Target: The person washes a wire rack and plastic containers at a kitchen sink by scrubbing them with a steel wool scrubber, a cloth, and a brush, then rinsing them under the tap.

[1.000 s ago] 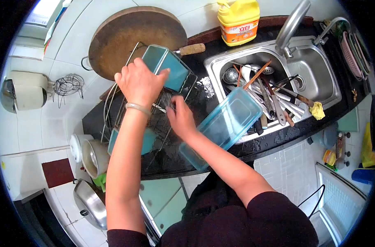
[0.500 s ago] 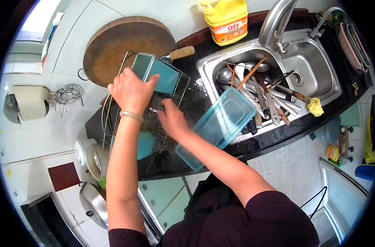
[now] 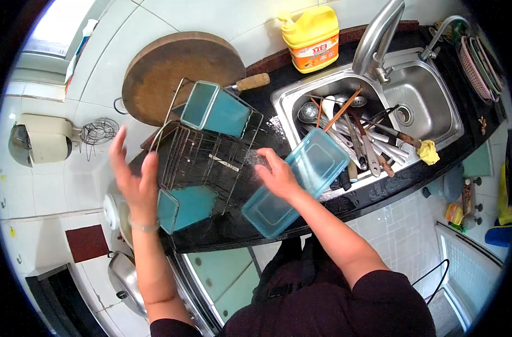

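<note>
Rack in the head view sits on the black counter, left of the sink, with blue bins at both its ends. Beside it the left hand is raised, fingers spread wide and holding nothing; the right hand is half curled near the blue tray (whether it grips the grey blur at its fingertips, I cannot tell).

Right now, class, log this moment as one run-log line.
left hand: open, beside rack; right hand: near blue container, grip unclear; rack: teal bins at both ends; sink: utensils
</note>
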The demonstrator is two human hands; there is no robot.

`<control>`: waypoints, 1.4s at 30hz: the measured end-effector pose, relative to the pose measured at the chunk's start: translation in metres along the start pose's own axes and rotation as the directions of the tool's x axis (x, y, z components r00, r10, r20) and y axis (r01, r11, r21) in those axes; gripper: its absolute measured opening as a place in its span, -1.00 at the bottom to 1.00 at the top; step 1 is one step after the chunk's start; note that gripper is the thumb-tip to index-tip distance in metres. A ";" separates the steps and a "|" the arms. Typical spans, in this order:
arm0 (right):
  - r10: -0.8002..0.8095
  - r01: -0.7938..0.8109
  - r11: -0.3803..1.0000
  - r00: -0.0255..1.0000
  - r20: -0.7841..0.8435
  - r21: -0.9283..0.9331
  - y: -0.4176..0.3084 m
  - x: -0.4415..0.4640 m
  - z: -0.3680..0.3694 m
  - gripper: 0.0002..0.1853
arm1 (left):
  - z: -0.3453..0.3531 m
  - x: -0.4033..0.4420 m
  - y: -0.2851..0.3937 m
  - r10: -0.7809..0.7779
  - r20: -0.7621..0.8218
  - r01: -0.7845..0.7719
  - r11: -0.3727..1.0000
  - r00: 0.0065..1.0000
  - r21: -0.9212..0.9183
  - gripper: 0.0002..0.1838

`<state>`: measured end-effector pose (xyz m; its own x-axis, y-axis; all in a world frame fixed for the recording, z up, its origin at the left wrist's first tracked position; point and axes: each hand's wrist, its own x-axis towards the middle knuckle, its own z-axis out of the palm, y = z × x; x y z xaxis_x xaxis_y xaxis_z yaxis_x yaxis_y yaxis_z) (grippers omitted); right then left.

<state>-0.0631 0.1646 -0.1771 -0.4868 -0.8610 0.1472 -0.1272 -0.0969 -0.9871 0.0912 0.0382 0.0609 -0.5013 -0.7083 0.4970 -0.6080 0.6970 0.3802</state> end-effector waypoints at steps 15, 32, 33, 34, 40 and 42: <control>0.004 0.036 0.937 0.993 0.114 -0.347 0.009 -0.004 0.095 -0.72 | -0.012 -0.067 -0.103 0.121 0.314 -0.108 0.993 0.942 -0.056 0.02; -0.054 0.081 0.996 0.903 -0.426 0.045 -0.072 0.041 0.093 -0.75 | -0.001 -0.065 -0.111 0.025 0.302 0.008 0.994 0.953 -0.108 -0.26; -0.078 0.107 0.993 0.889 -0.452 0.039 -0.073 0.045 0.097 -0.76 | -0.002 -0.063 -0.109 0.007 0.310 0.032 0.992 0.951 -0.123 -0.34; -0.104 0.135 0.990 0.874 -0.475 0.030 -0.074 0.050 0.102 -0.76 | -0.001 -0.062 -0.109 0.012 0.307 0.027 0.992 0.952 -0.125 -0.34; -0.221 0.210 0.973 0.966 -0.136 -0.095 -0.091 -0.011 0.146 -0.80 | -0.001 -0.060 -0.111 -0.048 0.324 0.066 0.997 0.945 -0.045 -0.49; -0.191 0.187 0.981 0.975 -0.111 -0.044 -0.088 -0.005 0.127 -0.81 | -0.002 -0.061 -0.114 -0.083 0.343 0.110 0.992 0.936 -0.060 -0.50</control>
<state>0.0608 0.1141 -0.0993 -0.5462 -0.7661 0.3386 -0.2538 -0.2338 -0.9386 0.1925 0.0021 -0.0113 -0.6297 -0.7588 0.1663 -0.6215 0.6205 0.4783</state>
